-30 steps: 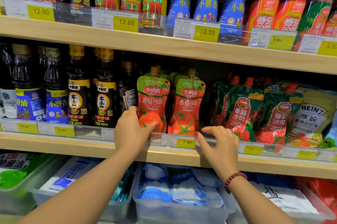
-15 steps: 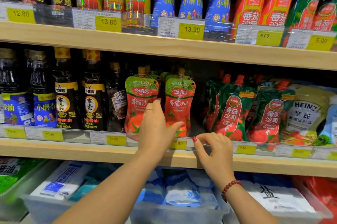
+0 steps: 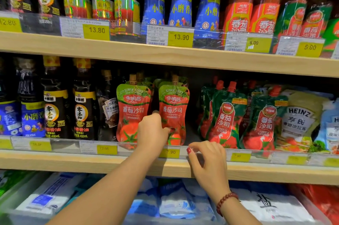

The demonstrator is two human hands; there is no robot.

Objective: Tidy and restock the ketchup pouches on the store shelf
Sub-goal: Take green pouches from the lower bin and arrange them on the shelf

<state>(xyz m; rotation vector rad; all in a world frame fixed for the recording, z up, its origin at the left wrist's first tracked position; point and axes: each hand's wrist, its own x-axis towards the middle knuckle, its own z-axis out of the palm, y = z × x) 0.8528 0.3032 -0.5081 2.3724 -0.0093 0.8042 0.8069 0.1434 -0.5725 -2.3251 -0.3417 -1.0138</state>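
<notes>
One ketchup pouch (image 3: 173, 104), upright — left hand (image 3: 152, 131) pinching

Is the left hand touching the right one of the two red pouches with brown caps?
Touching. The head view shows the left hand with its thumb laid on the lower left edge of that pouch.

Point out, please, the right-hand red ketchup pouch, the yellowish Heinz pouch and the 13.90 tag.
right-hand red ketchup pouch (image 3: 173, 108), head view, label
yellowish Heinz pouch (image 3: 298, 117), head view, label
13.90 tag (image 3: 181, 37), head view, yellow part

Upright, side by side at middle shelf (image 3: 73, 163) front: left pouch (image 3: 132, 109), right pouch (image 3: 174, 109); red-green, spouted.
</notes>
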